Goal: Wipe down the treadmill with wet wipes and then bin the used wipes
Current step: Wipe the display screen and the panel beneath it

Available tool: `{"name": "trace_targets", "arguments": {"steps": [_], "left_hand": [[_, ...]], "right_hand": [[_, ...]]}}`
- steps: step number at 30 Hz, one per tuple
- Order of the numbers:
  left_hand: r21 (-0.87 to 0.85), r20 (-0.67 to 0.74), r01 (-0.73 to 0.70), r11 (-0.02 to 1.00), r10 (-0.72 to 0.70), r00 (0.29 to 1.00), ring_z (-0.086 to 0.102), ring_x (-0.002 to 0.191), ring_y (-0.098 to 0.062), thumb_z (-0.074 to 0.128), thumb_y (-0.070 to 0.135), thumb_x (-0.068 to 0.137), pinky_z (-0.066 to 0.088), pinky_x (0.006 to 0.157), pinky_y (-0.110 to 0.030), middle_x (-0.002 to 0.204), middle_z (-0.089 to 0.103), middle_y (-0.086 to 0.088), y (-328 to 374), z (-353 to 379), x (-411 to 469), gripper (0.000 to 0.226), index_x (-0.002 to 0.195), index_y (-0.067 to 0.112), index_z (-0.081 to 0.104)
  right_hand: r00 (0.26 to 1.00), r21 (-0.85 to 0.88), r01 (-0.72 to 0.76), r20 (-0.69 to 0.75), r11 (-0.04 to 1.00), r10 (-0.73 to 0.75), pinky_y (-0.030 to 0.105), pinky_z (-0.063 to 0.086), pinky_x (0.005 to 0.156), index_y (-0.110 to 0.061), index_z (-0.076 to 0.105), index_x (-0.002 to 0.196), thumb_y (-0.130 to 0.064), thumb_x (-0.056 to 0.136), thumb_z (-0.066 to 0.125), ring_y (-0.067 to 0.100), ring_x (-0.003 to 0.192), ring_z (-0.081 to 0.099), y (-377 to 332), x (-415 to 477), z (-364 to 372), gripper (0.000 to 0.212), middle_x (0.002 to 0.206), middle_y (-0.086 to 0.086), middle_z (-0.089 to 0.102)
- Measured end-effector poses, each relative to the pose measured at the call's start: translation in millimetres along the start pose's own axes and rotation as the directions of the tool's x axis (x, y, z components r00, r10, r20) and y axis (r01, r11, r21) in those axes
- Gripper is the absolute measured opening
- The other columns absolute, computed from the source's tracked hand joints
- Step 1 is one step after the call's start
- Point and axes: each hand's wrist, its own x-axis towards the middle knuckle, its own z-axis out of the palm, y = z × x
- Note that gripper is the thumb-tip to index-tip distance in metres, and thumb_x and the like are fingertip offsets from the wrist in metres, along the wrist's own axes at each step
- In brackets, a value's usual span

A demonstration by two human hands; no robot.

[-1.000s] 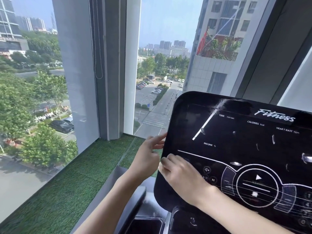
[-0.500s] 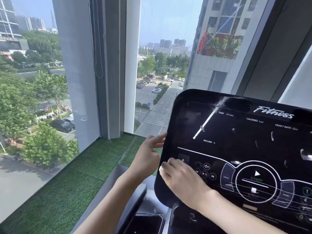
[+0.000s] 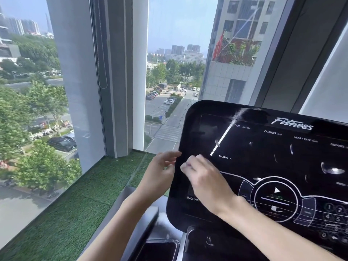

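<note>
Treadmill console [image 3: 263, 147], black, near right. Our left hand [image 3: 160, 174], fingers loosely straight, touches its left edge; our right hand [image 3: 207, 181] lies on it, fingers curled, blurred; grip: we cannot tell.

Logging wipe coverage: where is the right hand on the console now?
Head view: the right hand rests on the left side of the treadmill console, below-left of its INCLINE % label, with the left hand beside it at the console's left edge.

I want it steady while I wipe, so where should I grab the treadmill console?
Grip the console by its left edge, coming from the left: that rounded rim stands free above the grass strip, beside the left hand, clear of the right hand.
</note>
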Motion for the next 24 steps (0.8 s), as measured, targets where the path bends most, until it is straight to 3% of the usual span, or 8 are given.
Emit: {"name": "trace_targets", "arguments": {"steps": [2,4,6,8,13,16,19,24], "left_hand": [[-0.043,-0.019,-0.02,0.999,0.019,1.0,0.064,0.084,0.002,0.05,0.007,0.098,0.046,0.075,-0.007,0.103,0.071,0.0,12,-2,0,0.031,0.117,0.025,0.067],[-0.177,0.003,-0.039,0.983,0.04,0.999,0.069,0.08,-0.008,0.052,0.015,0.1,0.052,0.075,-0.02,0.095,0.073,-0.005,31,-3,1,0.023,0.116,0.023,0.067],[-0.283,0.053,-0.06,0.957,0.079,0.995,0.07,0.077,-0.014,0.056,0.018,0.099,0.055,0.074,-0.031,0.092,0.072,-0.012,51,0,3,0.018,0.113,0.019,0.067],[-0.333,0.061,-0.082,0.94,0.108,0.992,0.07,0.077,-0.018,0.061,0.018,0.097,0.057,0.075,-0.035,0.089,0.073,-0.016,62,7,6,0.015,0.109,0.013,0.067],[-0.467,0.02,-0.012,0.884,0.025,0.999,0.072,0.078,-0.029,0.068,0.013,0.092,0.058,0.076,-0.041,0.084,0.074,-0.018,66,20,14,0.013,0.091,0.001,0.065],[-0.33,0.003,-0.08,0.941,0.085,0.996,0.071,0.078,-0.018,0.064,0.008,0.092,0.055,0.071,-0.029,0.082,0.075,-0.008,66,20,19,0.008,0.09,0.008,0.072],[-0.104,-0.168,-0.143,0.984,0.124,0.978,0.064,0.093,-0.004,0.055,0.007,0.094,0.048,0.075,-0.018,0.104,0.07,0.011,57,11,33,0.028,0.106,0.027,0.07],[-0.019,-0.106,-0.091,0.996,0.088,0.99,0.059,0.109,-0.001,0.039,0.002,0.098,0.048,0.089,-0.021,0.118,0.064,0.012,34,4,47,0.041,0.119,0.029,0.062]], "right_hand": [[0.943,0.385,-0.254,-0.104,0.887,0.315,0.018,0.049,0.075,-0.009,0.073,0.099,0.007,0.087,0.064,0.009,0.079,0.057,8,16,-24,0.022,0.091,0.0,0.059],[0.854,0.666,-0.395,0.013,0.633,0.52,0.023,0.054,0.075,-0.017,0.072,0.102,-0.003,0.092,0.063,0.007,0.079,0.063,10,28,-47,0.019,0.091,-0.004,0.065],[0.812,0.755,-0.439,0.101,0.487,0.576,0.032,0.056,0.074,-0.022,0.069,0.103,-0.017,0.095,0.065,0.012,0.077,0.065,13,32,-64,0.01,0.085,-0.004,0.067],[0.818,0.792,-0.409,0.098,0.453,0.566,0.029,0.054,0.072,-0.022,0.069,0.104,-0.019,0.096,0.065,0.012,0.076,0.066,14,29,-73,0.009,0.084,-0.003,0.068],[0.911,0.616,-0.319,-0.008,0.72,0.411,0.021,0.048,0.094,-0.019,0.07,0.119,-0.005,0.088,0.072,0.01,0.109,0.061,22,14,-76,0.034,0.117,-0.005,0.063],[0.912,0.509,-0.284,-0.118,0.813,0.393,0.012,0.047,0.084,-0.012,0.074,0.108,0.003,0.086,0.071,0.005,0.098,0.063,33,13,-80,0.027,0.107,-0.001,0.065],[0.933,0.4,-0.229,-0.169,0.888,0.317,0.015,0.049,0.082,-0.011,0.073,0.104,0.004,0.089,0.067,0.007,0.091,0.062,35,12,-75,0.023,0.101,-0.001,0.065],[0.996,0.096,0.072,0.039,0.993,-0.076,0.028,0.048,0.083,-0.013,0.07,0.101,0.0,0.086,0.063,0.018,0.09,0.05,-2,-10,-22,0.021,0.1,-0.001,0.058]]}}
